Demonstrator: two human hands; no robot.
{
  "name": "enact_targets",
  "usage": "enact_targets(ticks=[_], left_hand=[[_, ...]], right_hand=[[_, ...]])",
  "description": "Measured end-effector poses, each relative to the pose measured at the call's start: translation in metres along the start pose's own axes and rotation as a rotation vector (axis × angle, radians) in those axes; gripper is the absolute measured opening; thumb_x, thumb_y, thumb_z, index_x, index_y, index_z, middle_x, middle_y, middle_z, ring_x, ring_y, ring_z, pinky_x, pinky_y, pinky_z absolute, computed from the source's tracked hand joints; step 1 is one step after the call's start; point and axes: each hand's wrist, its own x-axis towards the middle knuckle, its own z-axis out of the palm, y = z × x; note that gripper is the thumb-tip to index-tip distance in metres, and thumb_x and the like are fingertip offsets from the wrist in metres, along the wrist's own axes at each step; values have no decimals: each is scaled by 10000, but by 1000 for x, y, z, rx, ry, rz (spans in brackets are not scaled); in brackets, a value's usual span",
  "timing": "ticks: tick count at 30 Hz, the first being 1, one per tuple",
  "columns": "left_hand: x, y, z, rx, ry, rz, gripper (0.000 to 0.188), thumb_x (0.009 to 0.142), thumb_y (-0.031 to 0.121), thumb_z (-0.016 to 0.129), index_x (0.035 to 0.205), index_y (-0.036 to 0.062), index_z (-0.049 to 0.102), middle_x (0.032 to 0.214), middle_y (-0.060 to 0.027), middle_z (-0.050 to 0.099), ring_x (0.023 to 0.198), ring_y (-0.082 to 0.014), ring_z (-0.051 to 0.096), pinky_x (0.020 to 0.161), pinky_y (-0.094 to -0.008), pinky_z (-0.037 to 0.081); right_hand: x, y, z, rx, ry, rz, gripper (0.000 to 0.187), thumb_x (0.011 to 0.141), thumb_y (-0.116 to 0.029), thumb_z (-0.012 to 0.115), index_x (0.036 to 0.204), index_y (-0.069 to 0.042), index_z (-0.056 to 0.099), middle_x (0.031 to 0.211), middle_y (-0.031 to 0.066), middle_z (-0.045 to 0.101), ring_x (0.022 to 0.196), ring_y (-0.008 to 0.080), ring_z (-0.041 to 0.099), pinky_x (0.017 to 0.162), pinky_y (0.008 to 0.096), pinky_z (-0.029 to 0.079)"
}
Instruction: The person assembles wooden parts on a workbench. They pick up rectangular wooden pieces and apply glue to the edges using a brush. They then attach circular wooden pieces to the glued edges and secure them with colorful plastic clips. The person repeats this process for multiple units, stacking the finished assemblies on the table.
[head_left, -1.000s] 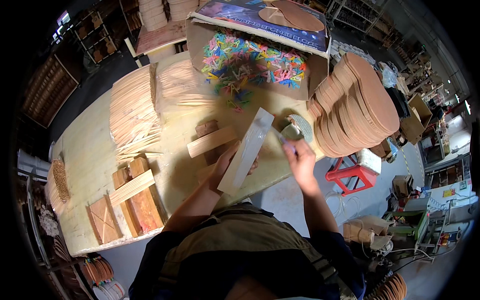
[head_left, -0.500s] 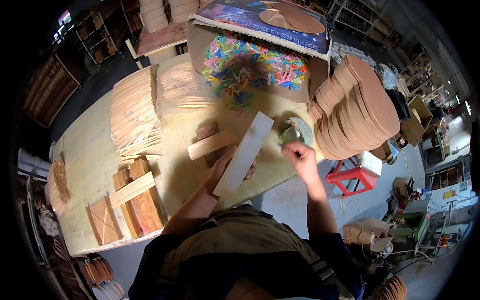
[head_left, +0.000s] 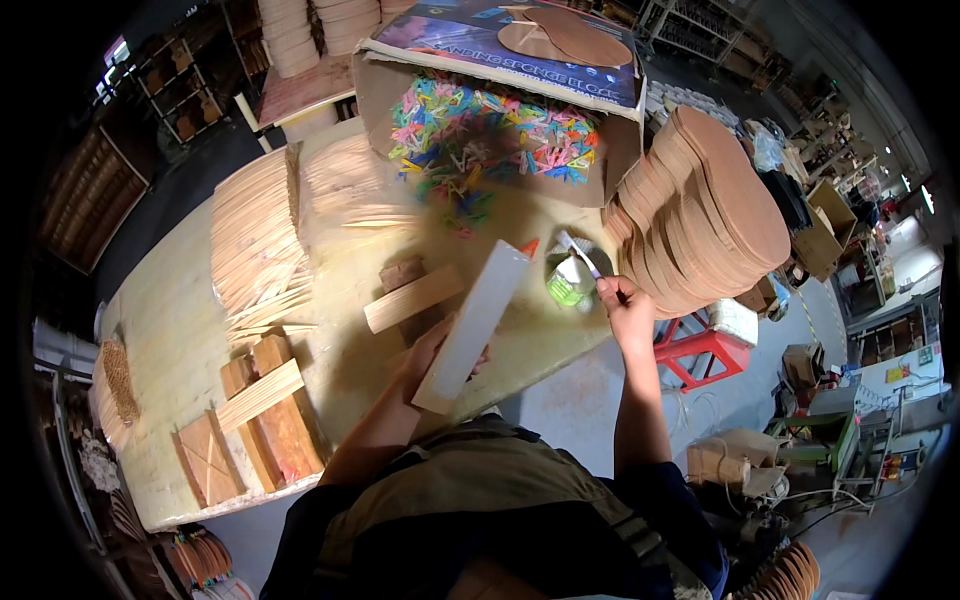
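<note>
The hands are apart. The left hand (head_left: 428,350) is closed around a grey bar (head_left: 468,328), some fingers hidden behind it; the bar is held slanting above the table (head_left: 160,300) by its near edge, its far end leaning right. A small orange tip (head_left: 529,247) shows just past that end; what it belongs to is hard to tell.

The right hand (head_left: 630,308) pinches a slim pale brush (head_left: 584,256) near the table's right end. The brush passes across a green and white pot (head_left: 568,288); whether they touch cannot be told.

Left of the bar, a wood strip (head_left: 412,299) lies across a dark block (head_left: 402,271). Toward the near left corner, thin slats (head_left: 262,394) cross a wooden jig (head_left: 285,440), with a square board (head_left: 208,460) just beside it. Behind these lies a pile of sticks (head_left: 255,240).

At the far edge an open box (head_left: 622,160) faces the person, with coloured clips (head_left: 555,140) inside and some spilling onto the table. Curved boards (head_left: 700,210) are stacked at the right end, and a red stool (head_left: 705,350) stands on the floor beyond.
</note>
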Motion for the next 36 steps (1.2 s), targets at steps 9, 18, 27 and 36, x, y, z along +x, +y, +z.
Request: enact_targets(ticks=[9, 18, 27, 36], left_hand=[[2, -1, 0, -115, 85, 67, 526, 935, 416, 484, 1216, -28, 485, 955, -102, 549, 775, -194, 516, 623, -274, 446], [5, 2, -15, -57, 58, 124, 499, 930, 392, 506, 1204, -25, 495, 973, -115, 563, 839, -209, 555, 672, -289, 490], [28, 3, -4, -164, 63, 138, 428, 983, 377, 413, 1187, 18, 524, 977, -104, 592, 822, -189, 581, 687, -295, 506], [35, 13, 13, -265, 85, 156, 496, 961, 430, 447, 1180, -12, 503, 949, -101, 565, 795, -180, 545, 661, -267, 486]], right_hand=[[27, 23, 20, -856, -203, 61, 265, 840, -327, 611, 866, -81, 708, 828, 181, 682, 770, 351, 667, 706, 449, 534], [59, 50, 2, -225, -538, 336, 247, 819, -249, 704, 870, -8, 683, 732, 92, 672, 535, 167, 603, 468, 309, 467], [-35, -7, 4, 441, -535, 90, 113, 889, -94, 615, 936, -4, 664, 798, 49, 632, 588, 91, 524, 483, 223, 401], [-88, -77, 11, -19, -282, -802, 143, 756, -16, 685, 897, -42, 679, 883, 87, 655, 761, 247, 634, 632, 338, 519]])
